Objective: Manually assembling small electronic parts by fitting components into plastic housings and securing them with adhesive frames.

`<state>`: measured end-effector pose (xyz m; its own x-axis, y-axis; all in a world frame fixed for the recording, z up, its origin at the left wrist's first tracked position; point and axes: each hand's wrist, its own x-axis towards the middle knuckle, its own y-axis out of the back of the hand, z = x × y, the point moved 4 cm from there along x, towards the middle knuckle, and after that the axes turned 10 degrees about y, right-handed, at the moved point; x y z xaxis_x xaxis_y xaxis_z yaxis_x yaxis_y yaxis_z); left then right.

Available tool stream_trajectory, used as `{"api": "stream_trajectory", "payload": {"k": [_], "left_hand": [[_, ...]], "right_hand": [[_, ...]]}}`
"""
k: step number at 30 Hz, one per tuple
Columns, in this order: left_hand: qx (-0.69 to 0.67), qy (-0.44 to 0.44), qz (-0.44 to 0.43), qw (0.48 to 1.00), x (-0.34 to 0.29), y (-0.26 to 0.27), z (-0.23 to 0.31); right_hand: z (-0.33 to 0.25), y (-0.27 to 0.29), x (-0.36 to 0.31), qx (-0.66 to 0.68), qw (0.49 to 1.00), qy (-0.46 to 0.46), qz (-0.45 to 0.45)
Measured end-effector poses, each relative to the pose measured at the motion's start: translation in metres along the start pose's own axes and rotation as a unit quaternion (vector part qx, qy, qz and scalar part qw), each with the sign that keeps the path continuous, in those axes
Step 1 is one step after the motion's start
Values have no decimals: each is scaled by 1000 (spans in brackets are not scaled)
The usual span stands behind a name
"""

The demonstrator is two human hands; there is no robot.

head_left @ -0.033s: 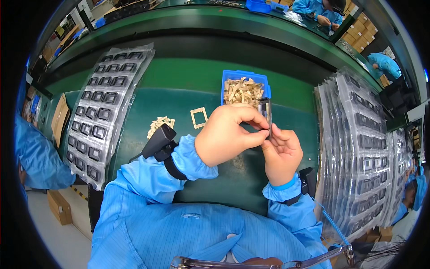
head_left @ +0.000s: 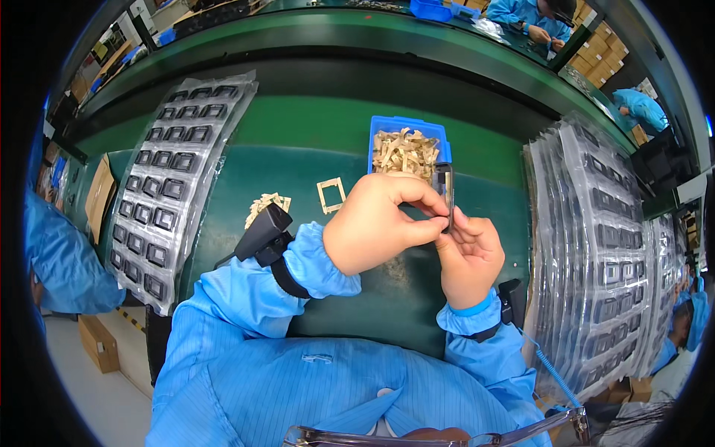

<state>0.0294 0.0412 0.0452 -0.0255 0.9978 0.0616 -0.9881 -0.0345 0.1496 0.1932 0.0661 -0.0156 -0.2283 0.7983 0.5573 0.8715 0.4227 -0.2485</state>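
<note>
Both hands meet over the middle of the green workbench, around a small black rectangular frame (head_left: 449,186) held upright and seen nearly edge-on. My left hand (head_left: 383,222) pinches its near end with thumb and forefinger. From the other side, my right hand (head_left: 471,257) grips the same end, thumb and fingers closed in. The fingertips hide the frame's lower part, and whether a small strip is between them I cannot tell. Just beyond stands a blue bin (head_left: 445,144) heaped with tan strips (head_left: 402,151). Left of my left hand lie a hollow tan rectangle (head_left: 339,184) and a small pile of tan strips (head_left: 262,207).
A clear plastic tray (head_left: 237,112) with rows of black frames lies at the left. Stacked clear trays (head_left: 555,223) of similar parts rise at the right. A coiled blue cord (head_left: 550,363) hangs by my right sleeve. Other people work beyond the bench and at the sides.
</note>
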Motion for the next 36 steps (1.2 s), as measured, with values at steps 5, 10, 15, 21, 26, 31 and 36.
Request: {"api": "stream_trajectory", "payload": {"k": [5, 10, 15, 21, 26, 31, 36], "left_hand": [[-38, -19, -13, 999, 0, -2, -4], [-24, -38, -2, 999, 0, -2, -5], [50, -70, 12, 996, -2, 0, -7], [85, -124, 20, 988, -1, -6, -4], [113, -140, 23, 983, -2, -3, -6], [173, -175, 47, 968, -4, -4, -4], [217, -226, 102, 944, 1, 6, 2]], "right_hand": [[-5, 0, 2, -38, 997, 60, -7], [-4, 1, 2, -49, 997, 58, -14], [-4, -2, 1, -18, 998, 44, -30], [1, 8, 2, 3, 1000, -3, 7], [0, 5, 3, -10, 1000, 22, -9], [1, 4, 2, -25, 999, 22, -14], [-3, 4, 5, -30, 999, 20, -28]]}}
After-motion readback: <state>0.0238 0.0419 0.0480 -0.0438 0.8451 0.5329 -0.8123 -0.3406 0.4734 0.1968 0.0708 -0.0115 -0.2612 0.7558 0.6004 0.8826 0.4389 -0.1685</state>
